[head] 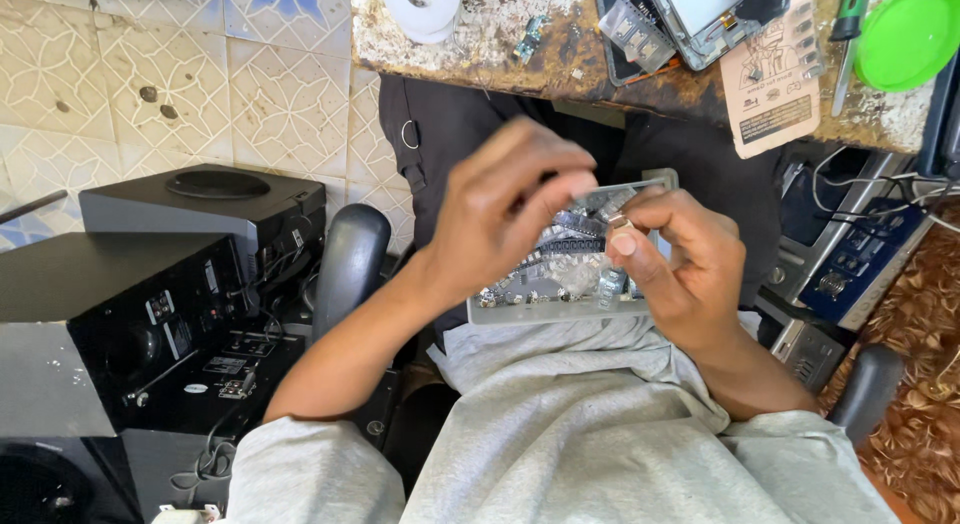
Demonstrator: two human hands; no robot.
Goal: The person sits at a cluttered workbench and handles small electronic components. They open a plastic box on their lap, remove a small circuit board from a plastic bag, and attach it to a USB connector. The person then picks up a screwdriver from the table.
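Head view: left hand (505,209) and right hand (675,259) over grey parts tray (560,284) on lap, below cluttered desk (480,59). Right grip pinched on small component (620,224); left grip closed, contents hidden. Best handled low over tray.

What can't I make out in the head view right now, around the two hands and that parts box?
- Small piece at the right hand fingertips: too small to identify.
- Clear parts box: middle hidden behind the left hand; contents blurred.
- Green lid: cut off by the top-right edge.
- White tape roll: cut off by the top edge.
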